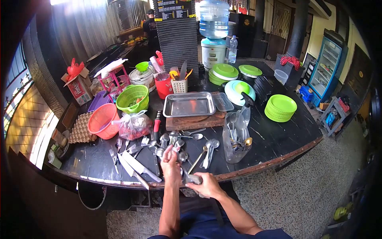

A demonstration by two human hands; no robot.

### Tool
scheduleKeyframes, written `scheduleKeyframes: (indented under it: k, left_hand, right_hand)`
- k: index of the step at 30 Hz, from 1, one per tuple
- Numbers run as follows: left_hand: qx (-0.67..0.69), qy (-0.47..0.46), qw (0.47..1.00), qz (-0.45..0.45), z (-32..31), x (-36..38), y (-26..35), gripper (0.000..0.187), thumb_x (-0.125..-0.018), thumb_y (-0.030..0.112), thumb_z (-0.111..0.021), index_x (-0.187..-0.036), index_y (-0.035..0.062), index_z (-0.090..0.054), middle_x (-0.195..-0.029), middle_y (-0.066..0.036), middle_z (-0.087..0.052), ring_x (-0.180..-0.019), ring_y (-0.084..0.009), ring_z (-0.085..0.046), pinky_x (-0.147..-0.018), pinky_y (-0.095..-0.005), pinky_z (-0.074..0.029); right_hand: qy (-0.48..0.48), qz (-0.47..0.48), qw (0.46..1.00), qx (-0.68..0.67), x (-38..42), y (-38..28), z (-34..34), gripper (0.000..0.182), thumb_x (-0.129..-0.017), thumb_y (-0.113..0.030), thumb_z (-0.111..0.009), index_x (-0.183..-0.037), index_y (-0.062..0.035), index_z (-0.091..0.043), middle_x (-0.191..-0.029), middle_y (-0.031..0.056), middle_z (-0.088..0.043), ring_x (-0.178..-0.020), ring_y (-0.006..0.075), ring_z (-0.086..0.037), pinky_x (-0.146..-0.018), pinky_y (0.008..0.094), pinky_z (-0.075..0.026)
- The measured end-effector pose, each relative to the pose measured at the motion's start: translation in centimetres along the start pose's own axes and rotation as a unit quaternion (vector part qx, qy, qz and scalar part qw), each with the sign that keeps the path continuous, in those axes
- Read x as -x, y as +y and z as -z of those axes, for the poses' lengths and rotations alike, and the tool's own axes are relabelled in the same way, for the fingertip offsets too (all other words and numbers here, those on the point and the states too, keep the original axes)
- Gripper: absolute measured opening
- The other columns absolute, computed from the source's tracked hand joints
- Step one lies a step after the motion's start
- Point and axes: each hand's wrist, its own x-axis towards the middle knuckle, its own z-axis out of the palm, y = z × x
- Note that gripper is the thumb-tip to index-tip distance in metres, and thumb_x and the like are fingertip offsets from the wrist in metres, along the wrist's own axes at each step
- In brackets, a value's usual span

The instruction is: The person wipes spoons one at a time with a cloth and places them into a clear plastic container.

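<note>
My left hand [171, 165] is raised over the near edge of the table, its fingers curled together among the spoons. Whatever they grip, if anything, I cannot make out. My right hand [207, 186] is closed around a crumpled grey cloth [194, 179], just right of the left hand. Beyond the hands lies a loose pile of spoons [175, 139]. A bunch of spoons [212, 146] and a gold-coloured utensil [195, 161] are to the right. Forks [114, 155] and kitchen knives [137, 165] lie on the left. A clear plastic container [238, 149] holds more cutlery upright.
Behind the cutlery are a metal tray [189, 113] on a wooden board [217, 120], a plastic bag [133, 126], a red basin [104, 121] and a green basket [128, 104]. Stacked green plates [281, 107] stand right. A person [150, 26] is in the background.
</note>
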Motion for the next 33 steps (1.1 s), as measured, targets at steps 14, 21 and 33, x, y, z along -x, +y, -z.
scheduleKeyframes:
  k: [14, 21, 33]
  left_hand:
    - [-0.027, -0.008, 0.997, 0.072, -0.8, 1.7, 0.3, 0.023, -0.107, 0.037, -0.055, -0.1, 0.0153, -0.055, -0.069, 0.001, -0.053, -0.051, -0.0043, -0.044, -0.044, -0.0193, -0.035]
    - [-0.202, -0.088, 0.974, 0.054, -4.8, 4.7, -1.4, 0.049, -0.112, 0.042, -0.036, -0.107, -0.0003, -0.061, -0.087, -0.003, -0.06, -0.08, -0.0102, -0.056, -0.071, -0.0275, -0.048]
    - [0.005, -0.037, 0.993, 0.108, -3.6, 3.5, -1.8, 0.051, -0.11, 0.037, -0.042, -0.153, 0.0088, -0.041, -0.144, -0.016, -0.057, -0.131, -0.0345, -0.056, -0.11, -0.0484, -0.045]
  right_hand:
    - [0.273, 0.158, 0.946, -0.076, -3.0, -1.2, 1.4, 0.031, -0.085, -0.004, -0.076, -0.115, 0.0013, -0.071, -0.105, 0.0204, -0.075, -0.094, 0.0288, -0.076, -0.079, 0.0351, -0.057]
    - [0.22, 0.226, 0.947, 0.059, -3.3, -2.4, 1.0, 0.057, -0.08, 0.01, -0.062, -0.137, 0.0025, -0.059, -0.134, 0.0246, -0.063, -0.12, 0.0385, -0.065, -0.098, 0.0408, -0.055]
    - [0.196, 0.222, 0.953, 0.057, -0.5, -1.5, -1.1, 0.057, -0.081, 0.002, -0.069, -0.138, -0.0003, -0.059, -0.126, 0.0212, -0.067, -0.103, 0.0381, -0.071, -0.083, 0.0407, -0.059]
